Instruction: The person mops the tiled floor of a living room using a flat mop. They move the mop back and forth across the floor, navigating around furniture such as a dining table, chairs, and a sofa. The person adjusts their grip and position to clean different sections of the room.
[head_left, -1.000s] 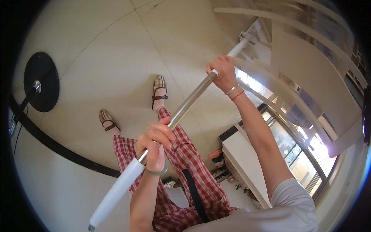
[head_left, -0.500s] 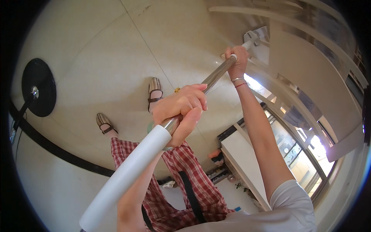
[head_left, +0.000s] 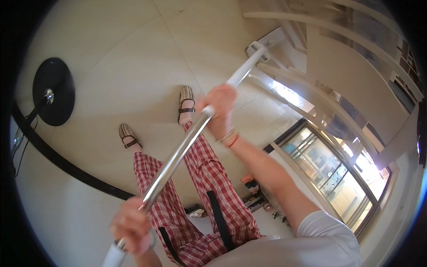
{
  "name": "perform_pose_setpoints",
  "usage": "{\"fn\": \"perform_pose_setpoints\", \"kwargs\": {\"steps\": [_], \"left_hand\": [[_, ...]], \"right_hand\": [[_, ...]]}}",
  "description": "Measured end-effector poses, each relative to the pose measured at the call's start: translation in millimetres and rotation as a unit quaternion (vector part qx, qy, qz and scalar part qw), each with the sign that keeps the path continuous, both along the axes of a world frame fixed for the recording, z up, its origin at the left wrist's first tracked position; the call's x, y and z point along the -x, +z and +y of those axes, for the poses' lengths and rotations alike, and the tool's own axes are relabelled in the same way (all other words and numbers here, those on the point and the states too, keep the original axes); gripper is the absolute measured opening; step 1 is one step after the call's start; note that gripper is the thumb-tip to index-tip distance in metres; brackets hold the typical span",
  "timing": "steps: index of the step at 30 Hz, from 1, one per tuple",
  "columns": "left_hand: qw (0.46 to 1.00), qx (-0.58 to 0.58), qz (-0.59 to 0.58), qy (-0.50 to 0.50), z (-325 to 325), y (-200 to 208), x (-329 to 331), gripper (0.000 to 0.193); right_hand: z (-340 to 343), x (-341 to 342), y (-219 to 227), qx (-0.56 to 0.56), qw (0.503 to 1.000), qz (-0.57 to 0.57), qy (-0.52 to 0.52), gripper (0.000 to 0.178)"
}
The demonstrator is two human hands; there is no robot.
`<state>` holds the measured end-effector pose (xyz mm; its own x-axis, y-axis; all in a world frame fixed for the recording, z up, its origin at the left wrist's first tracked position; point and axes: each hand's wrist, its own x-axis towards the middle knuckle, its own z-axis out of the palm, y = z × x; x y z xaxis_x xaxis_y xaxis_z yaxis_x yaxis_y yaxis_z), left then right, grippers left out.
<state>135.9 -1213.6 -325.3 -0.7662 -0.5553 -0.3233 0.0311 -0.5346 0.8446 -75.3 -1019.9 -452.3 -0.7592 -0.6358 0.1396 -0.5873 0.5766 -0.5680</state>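
A long-handled flat mop slants across the view, its silver metal pole [head_left: 175,160] running from lower left to upper right. My left hand [head_left: 133,224] is wrapped round the pole near its white grip end [head_left: 114,256]. Higher up, beside a white collar, my right hand [head_left: 219,109] is closed round the pole, slightly blurred. Beyond it the white lower shaft [head_left: 247,69] leads down to the flat mop head [head_left: 267,44], which lies on the floor at the legs of pale furniture. Part of the head is hard to make out there.
Pale furniture with curved bars [head_left: 293,20] stands at the right. A round black stand base [head_left: 53,91] rests on the tiled floor [head_left: 120,58] at left, near a curved black strip [head_left: 75,167]. Glass panels [head_left: 329,169] are at lower right. My shoes [head_left: 187,104] stand mid-floor.
Both hands have come down and left toward my body, drawing the pole with them. The mop head has shifted left, away from the furniture's far side.
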Motion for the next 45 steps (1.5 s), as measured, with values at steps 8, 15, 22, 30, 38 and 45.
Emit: {"fn": "perform_pose_setpoints", "kwargs": {"steps": [8,15,22,30,38,45], "left_hand": [[0.972,0.003,-0.037,0.233,-54.0,126.8,-94.4,0.036],[0.996,-0.005,-0.022,0.083,17.7,65.2,2.3,0.035],[0.993,-0.078,0.077,-0.036,110.4,5.7,197.2,0.016],[0.995,-0.022,0.080,-0.058,138.7,25.4,203.2,0.011],[0.997,0.025,-0.068,0.001,61.3,132.9,47.7,0.026],[0.985,0.117,-0.098,0.076,18.9,243.8,-51.4,0.029]], "right_hand": [[-88.8,-120.0,85.0,0.018,0.985,-0.163,0.045,0.011],[6.8,-1.4,32.0,0.065,0.992,-0.108,0.016,0.018],[124.1,198.7,2.0,-0.105,0.985,0.132,0.019,0.018],[154.3,210.9,12.2,-0.119,0.984,0.132,0.026,0.017],[42.4,30.7,68.2,0.065,0.997,0.022,-0.024,0.017],[-47.4,-93.5,151.3,0.103,0.991,-0.084,0.017,0.016]]}}
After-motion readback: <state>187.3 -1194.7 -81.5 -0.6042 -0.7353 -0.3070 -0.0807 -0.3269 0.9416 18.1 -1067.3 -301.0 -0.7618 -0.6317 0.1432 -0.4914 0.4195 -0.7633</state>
